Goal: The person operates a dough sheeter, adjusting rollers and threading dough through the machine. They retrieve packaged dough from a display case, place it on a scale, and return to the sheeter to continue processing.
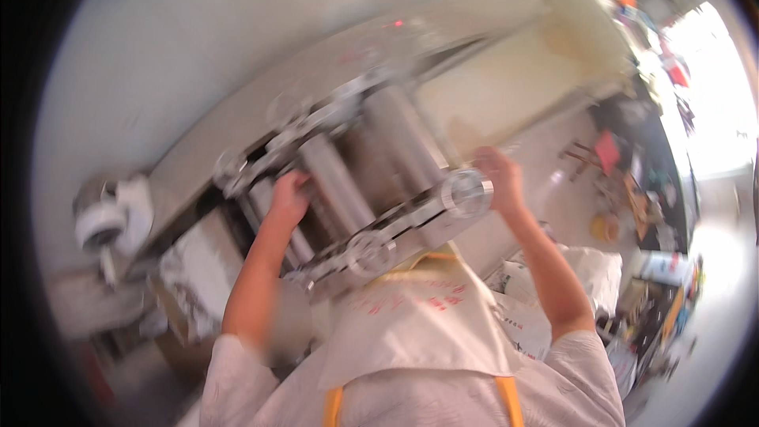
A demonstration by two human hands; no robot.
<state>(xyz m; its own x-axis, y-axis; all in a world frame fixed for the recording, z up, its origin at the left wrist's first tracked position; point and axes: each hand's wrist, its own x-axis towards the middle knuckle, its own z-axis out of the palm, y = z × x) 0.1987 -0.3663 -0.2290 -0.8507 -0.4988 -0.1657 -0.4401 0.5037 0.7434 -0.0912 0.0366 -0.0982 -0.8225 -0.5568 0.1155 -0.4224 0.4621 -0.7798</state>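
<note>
Head view, blurred and tilted. A steel roller machine point(371, 182) stands at centre, against a pale wall. Left hand point(288, 194) rests on a roller point(336, 182) near the machine's left end, fingers curled against it. Right hand point(498, 178) is at the machine's right side beside a round wheel point(466, 194); finger state cannot be told. A pale dough sheet point(506, 87) lies beyond the rollers.

Silver steel, cream dough, white cloth with orange trim

The roller machine point(371, 182) is bare silver-grey metal, its rollers point(336, 182) a duller grey, with a small red light far on its top. The dough sheet point(506, 87) to the far right is pale cream-yellow. The near apron point(419, 316) is white with red print and orange straps; the sleeves are white, faintly patterned. The far wall is off-white.
</note>
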